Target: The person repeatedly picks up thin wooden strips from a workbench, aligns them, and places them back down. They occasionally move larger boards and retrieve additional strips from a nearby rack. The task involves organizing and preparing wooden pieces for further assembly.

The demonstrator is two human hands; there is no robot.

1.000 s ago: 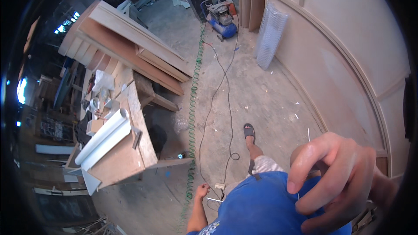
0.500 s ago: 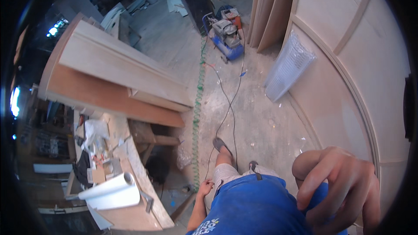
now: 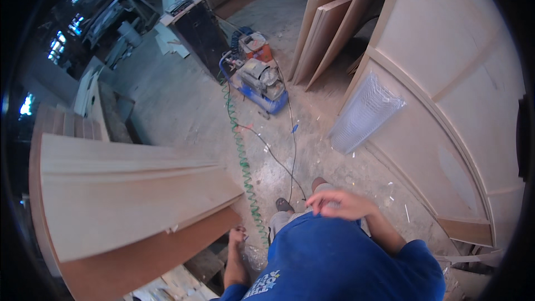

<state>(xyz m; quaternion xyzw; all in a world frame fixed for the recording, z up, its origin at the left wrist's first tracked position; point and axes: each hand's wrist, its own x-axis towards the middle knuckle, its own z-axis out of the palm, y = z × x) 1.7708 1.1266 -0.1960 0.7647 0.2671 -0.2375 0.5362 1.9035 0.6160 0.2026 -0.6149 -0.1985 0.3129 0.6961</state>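
My left hand [image 3: 237, 235] hangs low at my side, next to the end of a large curved wooden panel piece [image 3: 128, 189]. Its fingers are curled; a small thing may be in them, but I cannot make it out. In front of my waist is my right hand [image 3: 344, 204], somewhat blurred. Its fingers are loosely bent and partly apart, with nothing seen in them. A green coiled air hose [image 3: 243, 159] runs along the floor past my left hand.
A blue air compressor [image 3: 259, 86] stands ahead, with dark cables [image 3: 270, 147] trailing to my feet. Wooden boards [image 3: 323, 33] lean beyond it. On the right, a clear plastic-wrapped bundle [image 3: 365, 114] rests against a tall curved wooden panel [image 3: 407, 134]. Scraps litter the floor.
My right hand has dropped from close to the camera to in front of my waist. The view has turned and moved forward; the workbench with the white roll has left it.
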